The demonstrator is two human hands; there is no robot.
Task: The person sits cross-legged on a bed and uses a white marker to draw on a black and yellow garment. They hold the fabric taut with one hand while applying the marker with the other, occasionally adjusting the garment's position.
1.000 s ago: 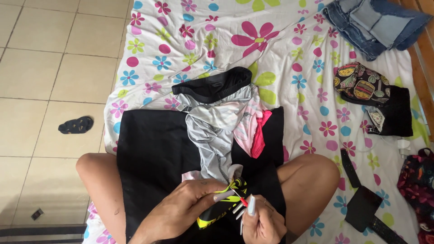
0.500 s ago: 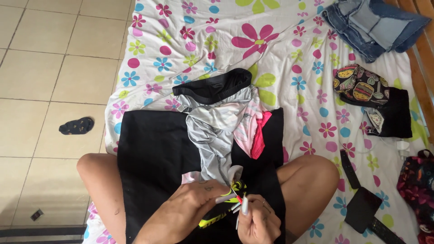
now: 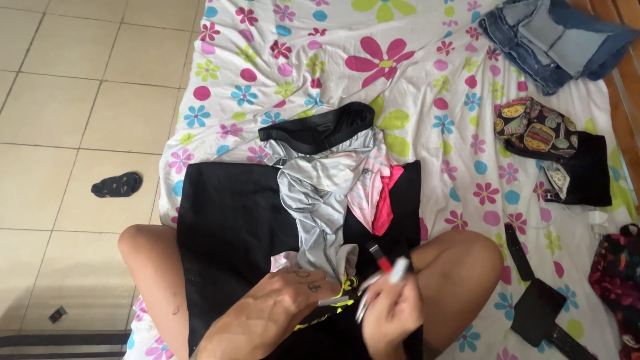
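I sit cross-legged on a flowered sheet (image 3: 427, 80) with a black garment (image 3: 233, 213) spread over my lap. A grey and white shirt (image 3: 327, 193) with pink parts lies crumpled on it, a black waistband (image 3: 320, 127) at its far end. My left hand (image 3: 280, 310) grips a yellow-and-black fabric piece (image 3: 333, 308) low on the garment. My right hand (image 3: 390, 313) holds a small white tool with a red tip (image 3: 390, 267) next to it.
A folded pair of jeans (image 3: 553, 40) lies at the far right. A patterned black cloth (image 3: 553, 147) sits right of the shirt. A black strap and flat pouch (image 3: 533, 300) lie by my right knee. A dark sock (image 3: 117, 185) rests on the tiled floor at left.
My right hand has lifted the white tool a little higher and turned it, so its red tip shows. The left hand has kept its grip on the yellow-and-black fabric.
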